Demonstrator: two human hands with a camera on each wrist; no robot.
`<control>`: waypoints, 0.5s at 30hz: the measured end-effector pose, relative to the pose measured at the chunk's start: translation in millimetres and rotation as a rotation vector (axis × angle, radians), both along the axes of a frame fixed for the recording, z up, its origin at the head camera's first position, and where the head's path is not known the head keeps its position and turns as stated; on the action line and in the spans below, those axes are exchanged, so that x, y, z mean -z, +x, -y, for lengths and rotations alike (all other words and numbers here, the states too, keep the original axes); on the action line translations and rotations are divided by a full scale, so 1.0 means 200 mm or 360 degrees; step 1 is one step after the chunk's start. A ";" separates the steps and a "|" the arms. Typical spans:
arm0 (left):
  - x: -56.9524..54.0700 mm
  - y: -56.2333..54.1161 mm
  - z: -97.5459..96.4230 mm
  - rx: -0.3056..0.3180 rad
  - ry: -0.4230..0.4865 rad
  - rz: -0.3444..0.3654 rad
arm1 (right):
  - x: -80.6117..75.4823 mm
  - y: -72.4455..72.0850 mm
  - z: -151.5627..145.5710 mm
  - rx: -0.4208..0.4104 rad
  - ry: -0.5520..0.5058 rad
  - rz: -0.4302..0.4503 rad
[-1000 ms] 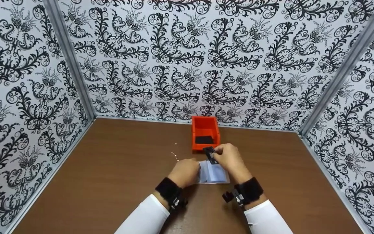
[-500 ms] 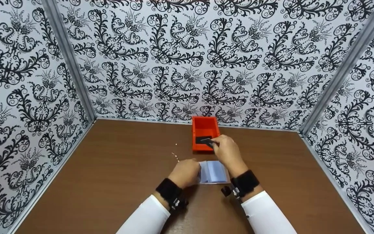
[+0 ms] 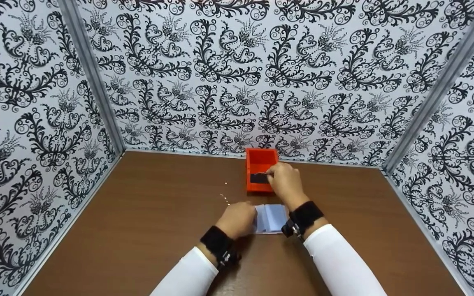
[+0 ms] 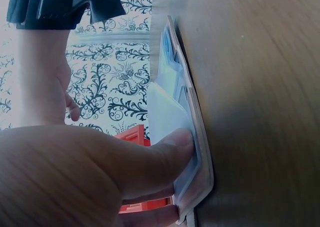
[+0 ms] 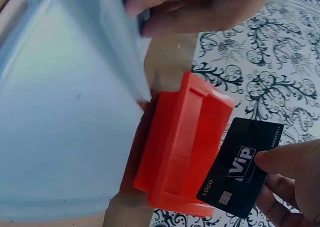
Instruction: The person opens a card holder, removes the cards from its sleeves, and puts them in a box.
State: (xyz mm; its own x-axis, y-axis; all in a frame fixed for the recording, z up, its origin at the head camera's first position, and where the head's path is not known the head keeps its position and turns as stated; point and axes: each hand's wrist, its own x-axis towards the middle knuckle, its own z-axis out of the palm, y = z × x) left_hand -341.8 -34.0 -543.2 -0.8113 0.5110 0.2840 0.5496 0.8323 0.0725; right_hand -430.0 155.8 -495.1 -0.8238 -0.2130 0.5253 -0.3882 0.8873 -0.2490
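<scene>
A card holder with clear, bluish plastic sleeves lies spread on the table. My left hand grips its left side; in the left wrist view the thumb presses on a sleeve, with fingers at the edge below. Between thumb and fingers, my right hand pinches a black plastic card marked "Vip", with a gold chip. That hand is over the front of the red bin. Something flat and black lies inside the bin, partly hidden by the right hand.
The brown table is bounded by patterned walls at the back and sides. Beyond the card holder, the bin stands near the back wall. Small light specks show on the table left of it.
My right hand has carried the black card forward from above the card holder to over the bin. My left hand stays on the holder.
</scene>
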 end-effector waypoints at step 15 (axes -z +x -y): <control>-0.01 0.01 -0.01 -0.0030 -0.0036 -0.0030 | 0.08 -0.07 0.06 -0.0072 0.0243 0.0152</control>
